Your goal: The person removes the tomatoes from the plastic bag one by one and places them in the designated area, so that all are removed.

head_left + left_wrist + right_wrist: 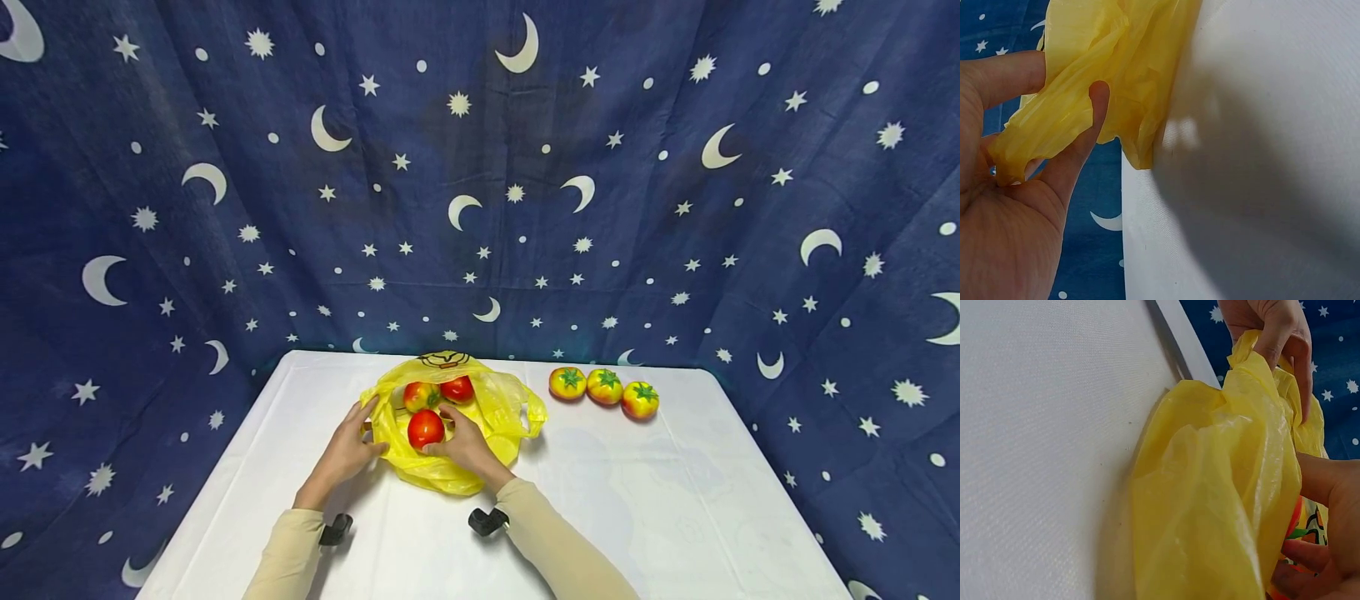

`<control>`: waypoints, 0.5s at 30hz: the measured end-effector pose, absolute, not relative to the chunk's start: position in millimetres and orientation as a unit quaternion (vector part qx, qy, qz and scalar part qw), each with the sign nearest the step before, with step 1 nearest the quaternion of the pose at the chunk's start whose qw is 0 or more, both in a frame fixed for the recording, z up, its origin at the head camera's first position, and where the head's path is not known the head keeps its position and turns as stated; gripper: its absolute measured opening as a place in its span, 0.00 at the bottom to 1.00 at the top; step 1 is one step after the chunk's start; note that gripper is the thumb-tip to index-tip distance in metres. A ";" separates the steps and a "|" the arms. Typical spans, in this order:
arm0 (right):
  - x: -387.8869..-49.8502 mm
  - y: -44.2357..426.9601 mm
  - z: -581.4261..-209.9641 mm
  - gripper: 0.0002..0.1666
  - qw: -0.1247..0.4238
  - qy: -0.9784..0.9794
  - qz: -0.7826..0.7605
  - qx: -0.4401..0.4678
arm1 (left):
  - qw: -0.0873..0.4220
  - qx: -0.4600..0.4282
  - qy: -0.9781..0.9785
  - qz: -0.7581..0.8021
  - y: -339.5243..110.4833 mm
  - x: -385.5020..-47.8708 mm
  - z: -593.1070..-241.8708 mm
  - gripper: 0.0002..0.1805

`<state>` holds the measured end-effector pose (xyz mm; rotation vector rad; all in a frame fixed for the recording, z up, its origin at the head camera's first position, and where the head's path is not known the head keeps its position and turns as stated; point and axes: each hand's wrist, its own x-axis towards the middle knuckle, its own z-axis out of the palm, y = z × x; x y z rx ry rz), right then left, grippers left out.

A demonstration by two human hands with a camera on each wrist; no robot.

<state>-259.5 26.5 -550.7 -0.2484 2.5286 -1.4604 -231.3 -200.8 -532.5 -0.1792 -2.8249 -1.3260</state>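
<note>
– Right hand (pixel 467 447) first. State?

– Thumb and fingers curled round a glossy red, round tomato-like fruit (pixel 424 429), inside the mouth of a thin, crinkled yellow plastic bag (pixel 504 407). Fruit lies just left of the palm.

– Long axis?

– None to speak of, it's round. The bag spreads left to right.

– Left hand (pixel 345 452)?

– At the bag's left edge, thumb and forefinger well apart, gathered yellow plastic running between them into the palm; left wrist view shows it. No fruit in it. Exact fingertip grip behind the plastic, can't tell.

– Other stuff in the bag?

– Two, both beyond the held one: a red-and-yellow round fruit (pixel 420 397), and a plain red round fruit (pixel 457 388) to its right.

– Outside?

– Row of three yellow-and-red round fruits with green leafy tops (pixel 604 387), right of the bag on the white-covered table (pixel 675 492). Key relation, I'd judge: they lie right of and farther off than the right hand, which is the nearer one.

– Behind?

– Dark-blue cloth with white moons and stars (pixel 420 217). Next.
</note>
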 end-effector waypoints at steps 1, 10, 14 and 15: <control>-259.9 25.5 -550.8 0.49 0.107 0.860 -0.492 -0.080 | 0.010 -0.058 -0.904 -0.423 -201.0 -231.9 -532.8 0.48; -260.5 22.0 -553.3 0.48 0.116 0.871 -0.472 -0.070 | 0.002 -0.050 -0.907 -0.418 -202.4 -233.4 -533.7 0.48; -259.0 23.1 -556.3 0.47 0.113 0.870 -0.475 -0.074 | 0.001 -0.049 -0.907 -0.418 -201.9 -232.6 -534.9 0.48; -258.6 23.2 -557.1 0.47 0.112 0.868 -0.477 -0.076 | 0.001 -0.050 -0.907 -0.417 -201.8 -232.0 -535.4 0.48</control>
